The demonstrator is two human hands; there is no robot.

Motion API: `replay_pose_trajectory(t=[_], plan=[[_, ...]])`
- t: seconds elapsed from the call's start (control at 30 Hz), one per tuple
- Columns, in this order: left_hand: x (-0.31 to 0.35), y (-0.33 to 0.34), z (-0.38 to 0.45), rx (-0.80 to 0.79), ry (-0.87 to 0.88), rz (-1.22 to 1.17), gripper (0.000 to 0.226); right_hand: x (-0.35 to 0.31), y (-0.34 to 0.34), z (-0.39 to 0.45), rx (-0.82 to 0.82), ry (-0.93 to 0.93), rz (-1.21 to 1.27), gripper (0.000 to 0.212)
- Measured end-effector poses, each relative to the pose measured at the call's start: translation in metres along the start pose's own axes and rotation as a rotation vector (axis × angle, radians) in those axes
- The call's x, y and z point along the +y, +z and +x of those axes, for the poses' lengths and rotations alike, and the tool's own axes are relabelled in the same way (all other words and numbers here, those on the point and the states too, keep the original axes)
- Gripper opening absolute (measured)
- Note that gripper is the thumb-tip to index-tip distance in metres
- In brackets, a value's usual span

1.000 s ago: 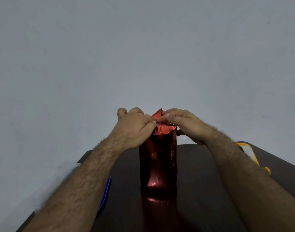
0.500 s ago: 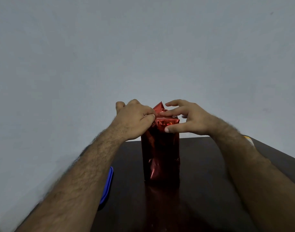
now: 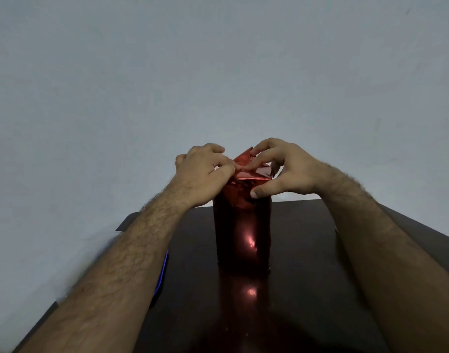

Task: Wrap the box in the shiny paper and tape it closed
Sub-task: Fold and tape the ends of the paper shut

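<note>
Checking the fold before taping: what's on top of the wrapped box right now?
Both hands work the red shiny paper at the top: left hand presses a fold, right hand pinches the upright flap. The box itself is covered; no tape is visible.

I can't identify the blue-edged object [image 3: 164, 271] mostly hidden under my left forearm; my left hand [image 3: 201, 174] covers the red foil paper's [image 3: 243, 220] top-left fold.

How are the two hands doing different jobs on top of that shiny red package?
The left hand lies curled over the top's left edge, pressing the red paper down; the right hand is spread wider, fingertips on the raised flap. The right thumb braces the front face; the left thumb stays at the top. Both touch the paper.
</note>
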State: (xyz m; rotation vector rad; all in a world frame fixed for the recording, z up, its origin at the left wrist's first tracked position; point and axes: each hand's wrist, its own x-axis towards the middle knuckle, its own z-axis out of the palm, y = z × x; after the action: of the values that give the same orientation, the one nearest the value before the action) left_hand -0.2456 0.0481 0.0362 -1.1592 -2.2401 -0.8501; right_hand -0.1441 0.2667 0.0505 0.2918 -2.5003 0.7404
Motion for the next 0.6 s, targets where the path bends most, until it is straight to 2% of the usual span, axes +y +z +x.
replay_pose_trajectory(t=[0.1,0.23,0.3,0.4,0.5,0.6], plan=[[0.002,-0.001,-0.004,-0.014,0.016,-0.1,0.036,-0.001,0.001,0.001,0.008,-0.027,-0.006,0.057],[0.003,0.0,-0.005,0.025,0.333,0.214,0.04,-0.001,-0.004,-0.003,-0.045,0.019,-0.023,0.067],[0.005,0.0,-0.004,0.01,0.346,0.286,0.044,-0.004,-0.006,-0.007,-0.072,0.075,-0.033,0.069],[0.005,0.001,-0.006,-0.021,0.297,0.243,0.049,-0.006,0.0,-0.013,-0.063,0.128,-0.117,0.062],[0.007,0.006,-0.007,-0.027,0.266,0.245,0.053,-0.005,0.016,-0.027,0.057,0.136,-0.095,0.069],[0.009,0.013,-0.006,-0.008,0.252,0.278,0.056,-0.01,0.026,-0.05,0.281,0.23,0.018,0.076]])
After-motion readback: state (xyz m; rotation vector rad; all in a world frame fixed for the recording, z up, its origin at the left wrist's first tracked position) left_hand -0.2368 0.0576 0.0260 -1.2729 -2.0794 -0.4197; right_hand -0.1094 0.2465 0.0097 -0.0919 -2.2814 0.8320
